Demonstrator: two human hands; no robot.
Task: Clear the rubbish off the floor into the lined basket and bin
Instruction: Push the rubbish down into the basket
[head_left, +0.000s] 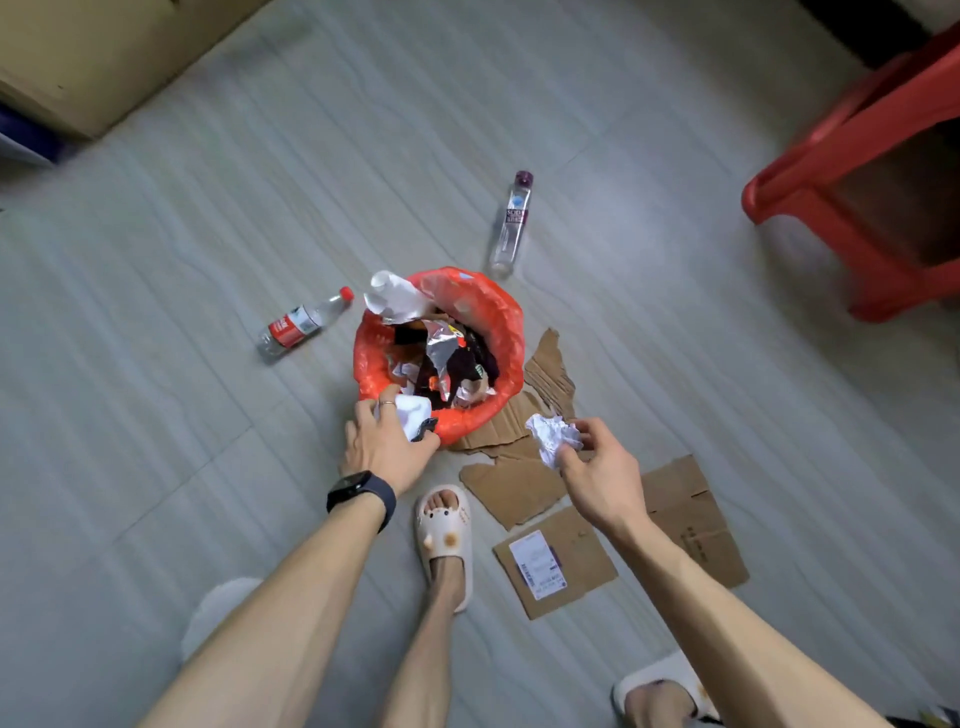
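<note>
A small basket lined with a red plastic bag (498, 312) stands on the floor, full of wrappers and paper. My left hand (384, 441), with a black watch on the wrist, holds white paper (413, 415) at the basket's near rim. To the right of the basket my right hand (597, 467) pinches a crumpled white paper ball (553, 436) above the cardboard. Torn cardboard pieces (519, 488) lie on the floor right of the basket. A red-labelled plastic bottle (301, 325) lies left of the basket. A clear bottle with a purple cap (511, 226) lies beyond it.
A red plastic stool (852, 171) stands at the right. A wooden cabinet (104, 57) fills the far left corner. My feet in pale slippers (444, 535) stand near the cardboard. A labelled cardboard flap (553, 564) lies by my right foot.
</note>
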